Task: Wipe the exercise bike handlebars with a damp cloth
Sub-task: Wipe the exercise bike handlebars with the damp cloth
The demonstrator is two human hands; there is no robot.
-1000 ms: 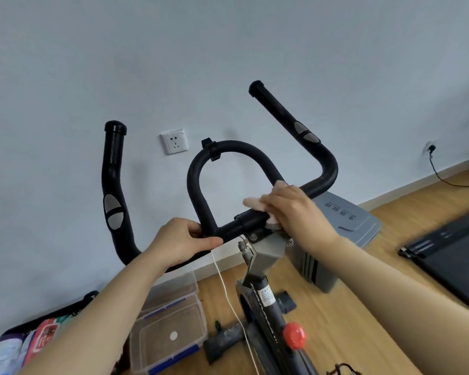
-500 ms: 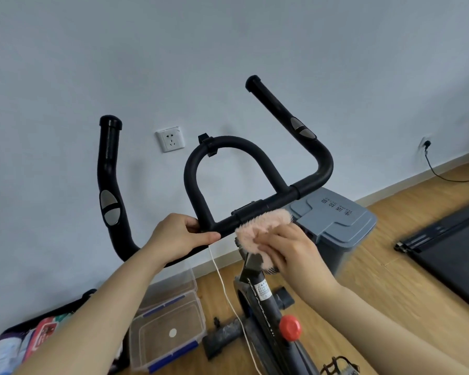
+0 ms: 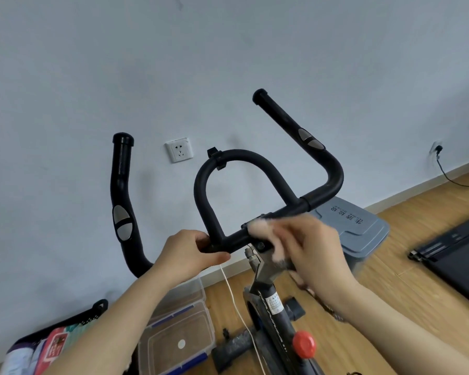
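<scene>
Right hand [image 3: 318, 253] is up from half a second ago, when it hung below the bar with the pink cloth [image 3: 263, 228] showing full; now the cloth is pressed on the centre of the handlebars [image 3: 271, 171], right over the clamp, fingers curled and pinching it. Left hand [image 3: 190, 255] has not budged, wrapped tight around the crossbar at the foot of the inner loop. Motion blur smears the right hand, so the cloth's edges are hard to read and most of it hides under the fingers. The stem [image 3: 266, 272] drops below, cut off by the frame edge
</scene>
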